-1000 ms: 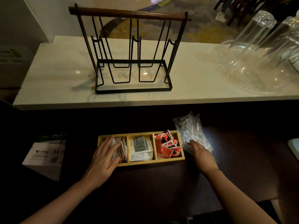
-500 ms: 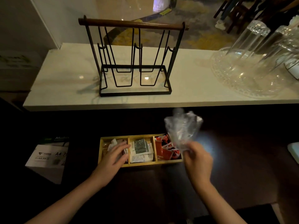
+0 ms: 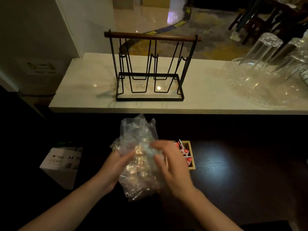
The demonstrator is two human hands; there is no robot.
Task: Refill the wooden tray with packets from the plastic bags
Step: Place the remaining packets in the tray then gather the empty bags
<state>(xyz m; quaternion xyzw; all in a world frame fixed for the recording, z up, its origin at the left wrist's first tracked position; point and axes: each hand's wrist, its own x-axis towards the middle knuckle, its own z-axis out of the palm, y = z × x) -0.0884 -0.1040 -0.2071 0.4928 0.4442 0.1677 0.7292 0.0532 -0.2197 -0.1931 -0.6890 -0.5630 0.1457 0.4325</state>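
In the head view we hold a crumpled clear plastic bag (image 3: 140, 157) between both hands, its long axis running roughly upright, the ragged mouth pointing up and away from us and the bottom end hanging toward us below the wrists. Our left hand (image 3: 115, 167) clasps the bag's left side, fingers curled onto the film; our right hand (image 3: 173, 165) presses on its right side with the fingers spread and a little blurred, so we cannot tell how firmly it grips. Pale packets show dimly through the plastic between the two sets of fingers. Just beyond our right fingertips, only the right end of the light wooden divided tray (image 3: 190, 157) shows, with red-and-white packets (image 3: 184, 151) in that end compartment; the rest is hidden behind the bag and hands. It sits on a dark wood-grain counter (image 3: 233, 164). Left of our left hand stands a white cardboard paper box (image 3: 61, 165). Beyond our fingers runs a raised white marble ledge (image 3: 83, 90) carrying a black wire rack with a wooden handle (image 3: 150, 69), and upturned clear glasses on a clear glass tray (image 3: 266, 75) to the right. Past the ledge lie a glossy floor and dark chairs.
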